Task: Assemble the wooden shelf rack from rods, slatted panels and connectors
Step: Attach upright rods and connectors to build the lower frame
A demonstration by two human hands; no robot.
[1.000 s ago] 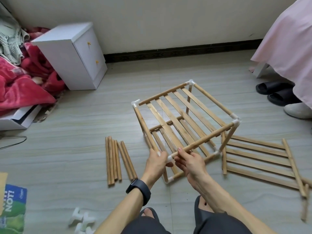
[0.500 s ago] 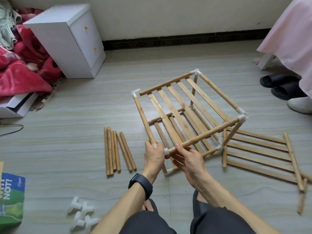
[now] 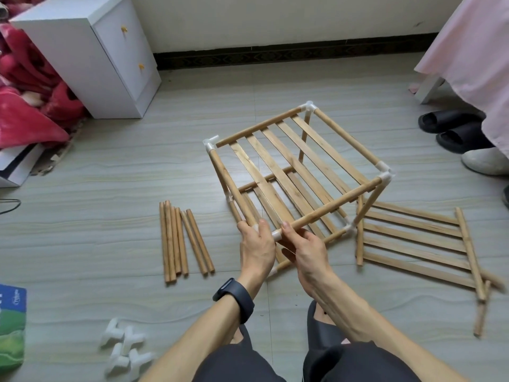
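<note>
A partly built two-tier wooden rack (image 3: pixel 292 172) stands on the floor, its slatted panels joined by rods and white corner connectors. My left hand (image 3: pixel 257 248) grips the near end of the rack's left rod at the near white corner connector (image 3: pixel 276 235). My right hand (image 3: pixel 304 250) pinches the near end of the front rod (image 3: pixel 336 205) beside that same connector. A spare slatted panel (image 3: pixel 416 244) lies flat to the right. Several loose rods (image 3: pixel 181 241) lie to the left, and loose white connectors (image 3: pixel 124 348) sit near my left knee.
A white two-drawer cabinet (image 3: pixel 91 53) stands at the back left beside red bedding (image 3: pixel 24 106). Dark slippers (image 3: pixel 451 130) and a pink cloth (image 3: pixel 479 51) are at the right. A blue-green package (image 3: pixel 11 326) lies at the left edge.
The view has shifted closer and lower. Both hands stay at the rack's near top corner, and the rack has turned slightly.
</note>
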